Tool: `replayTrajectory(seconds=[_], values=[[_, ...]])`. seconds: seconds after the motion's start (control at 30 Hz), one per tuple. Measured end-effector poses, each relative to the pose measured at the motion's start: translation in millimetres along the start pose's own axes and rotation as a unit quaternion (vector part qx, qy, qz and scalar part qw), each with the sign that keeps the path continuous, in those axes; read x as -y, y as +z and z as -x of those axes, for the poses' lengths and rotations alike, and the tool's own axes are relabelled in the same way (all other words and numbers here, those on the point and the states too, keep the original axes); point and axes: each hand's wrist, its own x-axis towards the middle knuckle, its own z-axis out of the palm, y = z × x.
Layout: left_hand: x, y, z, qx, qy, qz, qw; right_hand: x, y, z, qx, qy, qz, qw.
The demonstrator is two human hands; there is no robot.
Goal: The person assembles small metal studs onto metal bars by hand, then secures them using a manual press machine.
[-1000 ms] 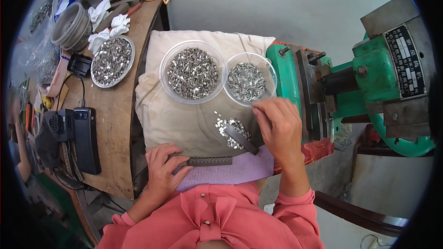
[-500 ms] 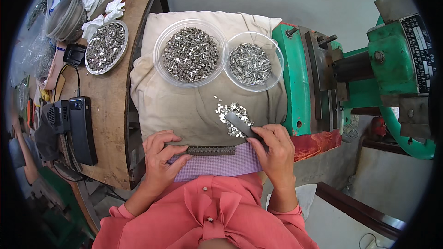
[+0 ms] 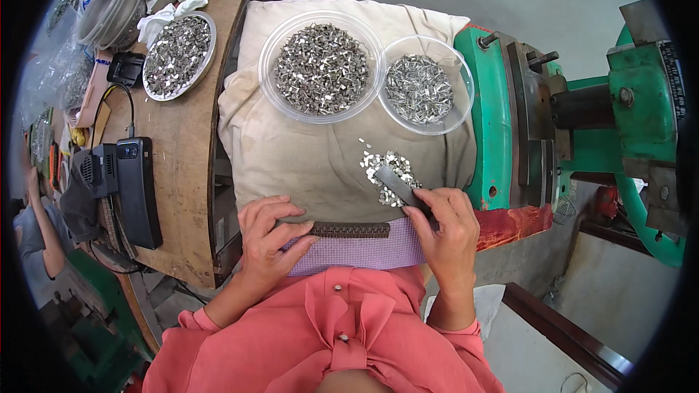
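Observation:
My left hand [image 3: 271, 239] pinches the left end of a dark notched metal bar [image 3: 353, 230], which lies level along the near edge of the cloth. Between the thumb and fingers of my right hand [image 3: 445, 231] is a flat grey metal strip [image 3: 394, 183], slanting up and to the left. Its far end rests over a loose pile of small shiny metal pieces [image 3: 373, 165]. Beyond the pile stand a larger clear tub [image 3: 266, 73] full of small metal parts and a smaller clear tub [image 3: 466, 105] holding short silvery pins.
At the right stands a green machine press [image 3: 489, 127] with a reddish board [image 3: 513, 228] below it. The wooden table [image 3: 191, 196] on the left carries a dish of metal bits [image 3: 175, 58] and a black phone-like device [image 3: 138, 193]. Another person's arm [image 3: 48, 236] shows far left.
The whole view has shifted, so everything sits farther right and slightly higher. Both hands keep their holds, and the strip stays over the pile.

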Motion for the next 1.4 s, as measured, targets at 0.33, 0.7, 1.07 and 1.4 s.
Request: replayTrajectory(seconds=[0.33,0.7,1.07,1.4], values=[[0,1,0,0.0,0.008,-0.005,1.0,1,2,1,-0.007,-0.002,0.004,1.0],[-1,1,-2,-0.005,0.004,-0.005,1.0,12,0,17,0.011,-0.098,-0.047,0.994],[-1,1,-4,-0.007,0.001,-0.001,1.0,21,3,7,0.084,-0.198,0.018,0.977],[0,1,-4,-0.008,0.004,0.015,1.0,28,-7,-17,0.124,-0.178,-0.021,0.976]])
